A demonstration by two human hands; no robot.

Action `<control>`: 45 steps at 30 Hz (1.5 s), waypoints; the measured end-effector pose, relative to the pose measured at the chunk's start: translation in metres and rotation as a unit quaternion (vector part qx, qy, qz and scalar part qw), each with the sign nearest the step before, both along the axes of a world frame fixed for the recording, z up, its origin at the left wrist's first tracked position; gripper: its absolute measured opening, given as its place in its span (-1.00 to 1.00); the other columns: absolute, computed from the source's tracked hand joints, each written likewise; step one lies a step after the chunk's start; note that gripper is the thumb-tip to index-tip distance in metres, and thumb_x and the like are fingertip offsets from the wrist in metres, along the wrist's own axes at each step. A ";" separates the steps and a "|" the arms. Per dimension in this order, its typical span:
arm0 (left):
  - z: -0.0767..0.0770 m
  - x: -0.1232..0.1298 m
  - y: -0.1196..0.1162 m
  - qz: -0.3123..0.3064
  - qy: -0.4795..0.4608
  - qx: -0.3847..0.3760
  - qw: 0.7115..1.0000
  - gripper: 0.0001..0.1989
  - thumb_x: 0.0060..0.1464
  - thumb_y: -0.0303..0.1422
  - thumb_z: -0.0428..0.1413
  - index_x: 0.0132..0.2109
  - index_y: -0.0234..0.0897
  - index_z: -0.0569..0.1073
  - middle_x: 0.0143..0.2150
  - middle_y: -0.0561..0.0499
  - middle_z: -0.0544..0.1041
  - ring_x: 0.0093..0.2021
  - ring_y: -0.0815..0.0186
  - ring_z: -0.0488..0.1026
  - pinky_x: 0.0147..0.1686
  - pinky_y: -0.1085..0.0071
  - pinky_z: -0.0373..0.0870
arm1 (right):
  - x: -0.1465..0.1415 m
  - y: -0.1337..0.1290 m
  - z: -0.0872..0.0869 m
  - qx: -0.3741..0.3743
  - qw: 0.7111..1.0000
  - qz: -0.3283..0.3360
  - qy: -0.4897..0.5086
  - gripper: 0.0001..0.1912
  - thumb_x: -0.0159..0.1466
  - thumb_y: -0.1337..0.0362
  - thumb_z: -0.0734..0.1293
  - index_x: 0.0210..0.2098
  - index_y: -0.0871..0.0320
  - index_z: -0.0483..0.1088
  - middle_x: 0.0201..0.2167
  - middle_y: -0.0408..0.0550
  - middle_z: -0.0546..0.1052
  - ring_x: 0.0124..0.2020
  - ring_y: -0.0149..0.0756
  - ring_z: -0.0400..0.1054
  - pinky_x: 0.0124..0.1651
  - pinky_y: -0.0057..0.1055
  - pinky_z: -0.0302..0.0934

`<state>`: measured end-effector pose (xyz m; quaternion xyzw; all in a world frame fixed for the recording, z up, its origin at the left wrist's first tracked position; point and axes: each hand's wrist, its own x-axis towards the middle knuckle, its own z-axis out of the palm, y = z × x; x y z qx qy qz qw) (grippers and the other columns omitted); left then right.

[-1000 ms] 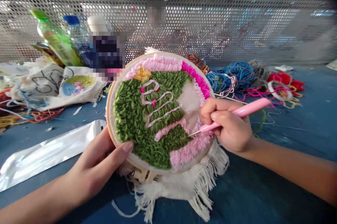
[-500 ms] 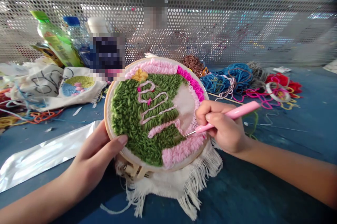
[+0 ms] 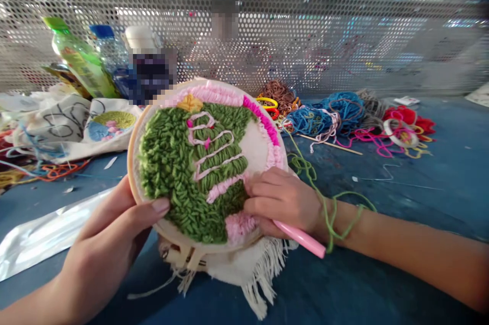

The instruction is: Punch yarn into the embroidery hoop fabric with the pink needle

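Note:
A round embroidery hoop [image 3: 134,162] is held up and tilted, its fabric covered with looped green yarn [image 3: 164,162], pink borders and a yellow star at the top. My left hand [image 3: 110,238] grips its lower left edge, thumb on the front. My right hand [image 3: 286,202] is closed around a pink punch needle pen [image 3: 301,238] and rests against the right part of the fabric. The pen's handle points down and right, while its tip is hidden by the fingers. Green yarn [image 3: 332,218] trails from the handle end over my right wrist. White fringe [image 3: 263,269] hangs below the hoop.
Behind stand bottles [image 3: 82,62] before a perforated metal screen [image 3: 198,19]. Yarn bundles [image 3: 346,111] and a thin wooden stick [image 3: 332,144] lie at the back right. Another stitched cloth [image 3: 110,124] and a shiny plastic sleeve [image 3: 49,233] lie left on the blue table [image 3: 420,202].
The hoop and my left hand have shifted left. My right hand has moved left and down onto the fabric, and the pen's handle has swung from pointing up-right to down-right. Green yarn now crosses my wrist.

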<state>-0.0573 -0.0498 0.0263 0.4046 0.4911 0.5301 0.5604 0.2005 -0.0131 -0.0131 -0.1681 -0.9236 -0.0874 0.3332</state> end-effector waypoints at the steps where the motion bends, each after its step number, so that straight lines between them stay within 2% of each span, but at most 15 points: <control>1: 0.002 0.000 -0.001 0.009 -0.002 -0.005 1.000 -0.47 -0.24 -0.34 0.37 -0.02 0.06 0.58 -0.02 0.10 0.64 0.06 -0.10 0.51 -0.22 0.18 0.67 | -0.001 0.001 -0.002 0.013 1.000 -0.011 -0.015 -0.88 0.25 0.42 0.24 -0.23 0.17 0.38 -0.36 -0.03 0.54 -0.27 -0.22 0.38 -0.21 -0.30 0.23; 4: 0.005 0.000 0.004 0.021 -0.013 -0.020 0.999 -0.47 -0.29 -0.39 0.37 -0.06 0.00 0.60 -0.07 0.07 0.66 -0.02 -0.08 0.56 -0.29 0.20 0.68 | 0.000 0.004 -0.003 -0.061 0.997 -0.035 0.011 -0.87 0.30 0.38 0.27 -0.15 0.16 0.38 -0.24 -0.03 0.56 -0.16 -0.22 0.39 -0.06 -0.26 0.23; 6: 0.004 -0.001 0.013 0.016 -0.027 -0.034 0.999 -0.52 -0.23 -0.42 0.32 -0.05 -0.06 0.59 -0.10 0.05 0.67 -0.09 -0.03 0.60 -0.32 0.22 0.68 | 0.003 0.006 0.001 -0.224 0.972 -0.039 0.061 -0.91 0.30 0.35 0.29 -0.19 0.16 0.39 -0.28 -0.06 0.54 -0.24 -0.29 0.39 -0.14 -0.34 0.25; 7: 0.003 -0.001 0.018 0.010 -0.033 -0.039 0.999 -0.54 -0.19 -0.44 0.29 -0.05 -0.09 0.59 -0.11 0.05 0.68 -0.12 0.01 0.61 -0.33 0.25 0.68 | 0.006 0.008 0.003 -0.322 0.940 -0.040 0.102 -0.94 0.30 0.32 0.30 -0.23 0.16 0.39 -0.32 -0.09 0.52 -0.31 -0.34 0.39 -0.22 -0.39 0.25; 9: 0.000 -0.001 0.027 -0.002 -0.042 -0.039 0.998 -0.57 -0.13 -0.47 0.23 -0.03 -0.14 0.58 -0.12 0.03 0.68 -0.17 0.07 0.63 -0.34 0.30 0.67 | 0.011 0.012 0.006 -0.483 0.847 -0.039 0.219 -0.90 0.30 0.27 0.29 -0.32 0.16 0.38 -0.42 -0.15 0.46 -0.44 -0.41 0.34 -0.39 -0.47 0.20; 11: -0.003 -0.002 0.034 -0.010 -0.044 -0.040 0.998 -0.58 -0.09 -0.50 0.21 -0.02 -0.17 0.56 -0.11 0.02 0.68 -0.19 0.11 0.63 -0.32 0.33 0.66 | 0.015 0.016 0.006 -0.558 0.759 -0.025 0.336 -0.83 0.29 0.25 0.27 -0.41 0.16 0.35 -0.50 -0.19 0.40 -0.53 -0.45 0.28 -0.48 -0.51 0.14; 13: -0.006 -0.003 0.037 -0.015 -0.042 -0.043 0.998 -0.59 -0.07 -0.50 0.20 -0.01 -0.18 0.56 -0.09 0.02 0.67 -0.18 0.13 0.63 -0.32 0.36 0.66 | 0.016 0.018 0.005 -0.577 0.713 -0.015 0.398 -0.81 0.26 0.24 0.28 -0.45 0.17 0.35 -0.52 -0.18 0.39 -0.56 -0.47 0.24 -0.52 -0.53 0.12; 15: -0.007 -0.003 0.036 -0.015 -0.039 -0.044 0.998 -0.58 -0.06 -0.50 0.19 0.01 -0.17 0.55 -0.07 0.02 0.67 -0.17 0.13 0.62 -0.32 0.37 0.65 | 0.017 0.018 0.004 -0.580 0.704 -0.010 0.411 -0.79 0.26 0.21 0.29 -0.46 0.17 0.36 -0.52 -0.16 0.42 -0.56 -0.47 0.25 -0.54 -0.54 0.11; 21: -0.006 -0.003 0.032 -0.004 -0.028 -0.041 0.999 -0.52 -0.07 -0.48 0.20 0.06 -0.14 0.53 -0.05 0.02 0.66 -0.15 0.13 0.61 -0.31 0.40 0.64 | 0.016 0.014 0.004 -0.562 0.725 -0.017 0.398 -0.69 0.31 0.11 0.29 -0.47 0.17 0.35 -0.55 -0.16 0.43 -0.57 -0.47 0.24 -0.56 -0.53 0.07; 30: -0.007 -0.002 0.032 -0.003 -0.024 -0.032 0.999 -0.43 -0.19 -0.59 0.12 0.03 -0.15 0.54 0.01 0.07 0.64 -0.08 0.12 0.59 -0.33 0.43 0.64 | 0.013 0.008 0.008 -0.471 0.830 -0.026 0.299 -0.74 0.36 0.17 0.26 -0.41 0.16 0.37 -0.49 -0.18 0.42 -0.45 -0.44 0.28 -0.39 -0.47 0.12; 35: -0.006 -0.002 0.031 -0.009 -0.019 -0.027 0.999 -0.42 -0.21 -0.60 0.12 0.02 -0.10 0.55 0.03 0.11 0.62 -0.03 0.12 0.57 -0.30 0.44 0.64 | 0.014 0.008 0.009 -0.464 0.833 -0.036 0.298 -0.73 0.38 0.16 0.25 -0.40 0.16 0.35 -0.47 -0.18 0.42 -0.44 -0.44 0.30 -0.38 -0.48 0.13; 38: -0.004 -0.002 0.031 0.001 -0.015 -0.026 1.000 -0.45 -0.20 -0.57 0.16 0.00 -0.10 0.56 0.01 0.10 0.63 -0.03 0.08 0.56 -0.29 0.39 0.65 | 0.015 0.006 0.008 -0.445 0.851 -0.039 0.276 -0.75 0.38 0.16 0.25 -0.38 0.15 0.35 -0.47 -0.18 0.41 -0.42 -0.43 0.30 -0.37 -0.48 0.14; 41: 0.000 0.001 0.027 0.023 -0.006 -0.024 0.999 -0.51 -0.21 -0.50 0.22 -0.05 -0.09 0.59 -0.02 0.10 0.65 -0.02 0.02 0.56 -0.30 0.32 0.67 | 0.009 0.004 0.005 -0.380 0.903 -0.043 0.197 -0.81 0.39 0.20 0.25 -0.33 0.13 0.36 -0.45 -0.18 0.41 -0.42 -0.42 0.29 -0.37 -0.46 0.14; 43: 0.005 0.006 0.022 0.037 -0.007 -0.025 0.999 -0.51 -0.27 -0.47 0.27 -0.08 -0.06 0.61 -0.05 0.10 0.66 -0.01 -0.03 0.55 -0.30 0.27 0.67 | 0.003 0.005 0.002 -0.279 0.952 -0.033 0.124 -0.85 0.37 0.24 0.25 -0.31 0.13 0.37 -0.43 -0.14 0.43 -0.40 -0.38 0.29 -0.32 -0.41 0.16; 45: 0.008 0.010 0.017 0.050 -0.017 -0.042 0.998 -0.47 -0.38 -0.48 0.31 -0.12 -0.04 0.62 -0.07 0.10 0.67 0.01 -0.09 0.53 -0.30 0.23 0.68 | -0.002 0.006 -0.001 -0.191 0.979 -0.025 0.067 -0.88 0.36 0.28 0.25 -0.29 0.15 0.39 -0.39 -0.08 0.46 -0.35 -0.33 0.30 -0.25 -0.35 0.17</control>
